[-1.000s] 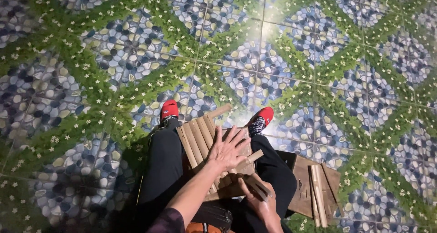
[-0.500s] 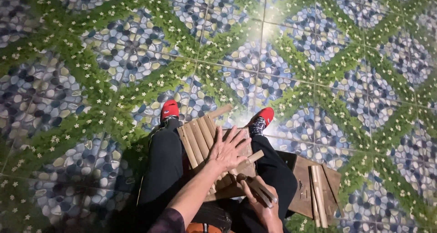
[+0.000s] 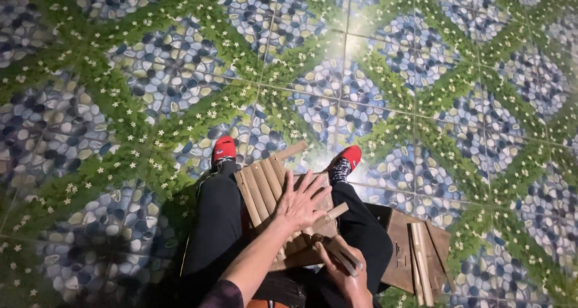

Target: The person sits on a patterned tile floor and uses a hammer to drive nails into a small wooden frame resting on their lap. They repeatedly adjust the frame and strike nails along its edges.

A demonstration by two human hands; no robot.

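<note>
The left hand lies flat, fingers spread wide, pressing down on a row of bamboo slats that rests across the person's lap between the knees. The slats lie side by side, their long axes running from the lap up and slightly left toward the feet, far ends pointing at the floor between the shoes. One loose bamboo stick crosses their far end at a slant, and another stick pokes out to the right from under the palm. The right hand sits lower, near the belly, fingers curled shut around a short bundle of bamboo strips that points up and to the left.

Against the frames before, the left hand has barely shifted on the slats; the right hand has slid a touch and its bundle shows more clearly. The left forearm runs up from the bottom edge, wrist straight.

Beyond the lap, red shoes stand on the pebble-and-flower patterned floor tiles. To the right, a low wooden board carries more bamboo strips, standing lengthwise.
</note>
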